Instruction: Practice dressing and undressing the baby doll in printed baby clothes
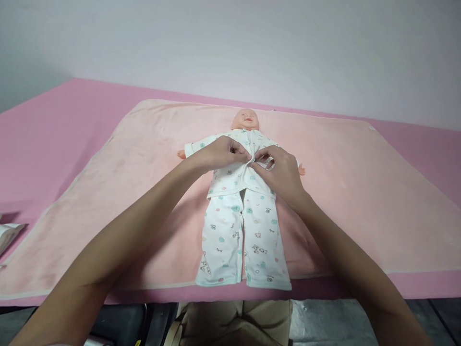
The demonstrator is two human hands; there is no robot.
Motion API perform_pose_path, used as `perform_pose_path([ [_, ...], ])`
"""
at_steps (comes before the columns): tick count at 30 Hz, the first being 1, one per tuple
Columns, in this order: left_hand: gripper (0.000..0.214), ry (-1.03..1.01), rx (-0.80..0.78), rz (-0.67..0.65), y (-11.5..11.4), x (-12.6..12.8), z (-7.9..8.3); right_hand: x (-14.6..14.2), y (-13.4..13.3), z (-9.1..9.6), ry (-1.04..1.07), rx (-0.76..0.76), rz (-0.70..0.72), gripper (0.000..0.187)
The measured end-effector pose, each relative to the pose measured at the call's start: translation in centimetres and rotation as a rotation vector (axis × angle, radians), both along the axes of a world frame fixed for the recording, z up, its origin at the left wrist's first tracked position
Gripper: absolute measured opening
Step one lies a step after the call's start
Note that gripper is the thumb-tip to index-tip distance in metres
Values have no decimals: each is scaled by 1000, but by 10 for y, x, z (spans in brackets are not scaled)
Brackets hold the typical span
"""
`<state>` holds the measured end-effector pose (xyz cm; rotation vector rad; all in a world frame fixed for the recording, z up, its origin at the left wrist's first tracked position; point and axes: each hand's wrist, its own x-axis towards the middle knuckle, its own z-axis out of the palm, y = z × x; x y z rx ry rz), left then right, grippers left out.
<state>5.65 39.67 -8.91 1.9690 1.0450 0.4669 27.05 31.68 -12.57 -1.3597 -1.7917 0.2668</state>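
A baby doll lies on its back, head away from me, dressed in a white printed baby jacket and matching trousers. Over the doll's belly, my left hand pinches one front edge of the jacket. From the other side my right hand pinches the facing edge, and the fingertips of both hands nearly meet at the front opening. A small fastener seems to sit between them, mostly hidden by the fingers. The jacket's lower front hangs slightly apart above the trousers.
Under the doll is a pale pink blanket on a pink-covered table. A white packet lies at the left edge. Behind the table rises a plain wall. The trouser hems reach the table's front edge.
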Motion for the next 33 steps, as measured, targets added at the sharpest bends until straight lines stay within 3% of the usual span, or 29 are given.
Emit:
perform_pose_path([
  [7,25,10,67,1,-12,6,3,-6,-4,-4,-108,77,-28,7],
  [12,21,26,98,78,-19,13,0,-7,-2,-7,-165,100,-18,9],
  [18,32,-15,50,4,-11,7,-1,-1,2,-13,-266,181,13,12],
  [24,20,-23,36,-32,-5,3,-2,-1,3,-18,-298,210,-11,16],
  [33,25,-22,31,-80,3,-2,-4,2,3,-18,-334,216,-22,20],
])
